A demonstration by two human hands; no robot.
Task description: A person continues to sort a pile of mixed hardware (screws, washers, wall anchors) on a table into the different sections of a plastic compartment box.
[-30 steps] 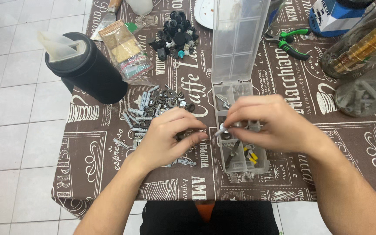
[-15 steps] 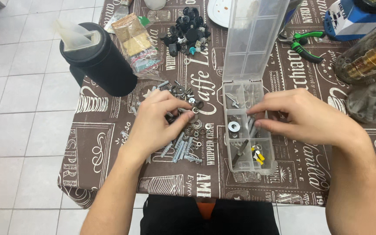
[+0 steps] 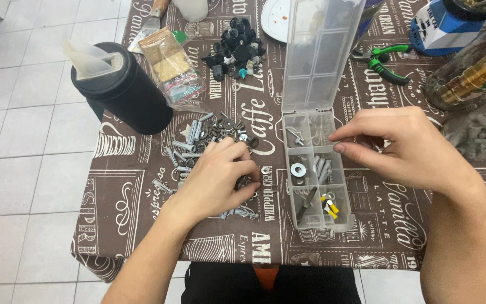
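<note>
Fingers of the left hand (image 3: 217, 180) are curled down into the pile of screws and washers (image 3: 209, 143) at centre frame, their tips pressed among small metal parts; whether a piece is actually pinched between them cannot be told. Fingers of the right hand (image 3: 406, 146) are loosely bent, thumb and forefinger tips drawn close over the upper right edge of the clear compartment box (image 3: 316, 171); nothing is visibly held. The box sits just right of centre, its lid (image 3: 319, 53) standing upright toward the top of the frame. A large washer (image 3: 297, 169) lies in a middle compartment, yellow pieces (image 3: 329, 205) in the lowest. A black cylinder (image 3: 122, 87) stands at upper left. Green-handled pliers (image 3: 386, 59) lie at upper right. All rest on a brown printed tablecloth (image 3: 142, 225).
</note>
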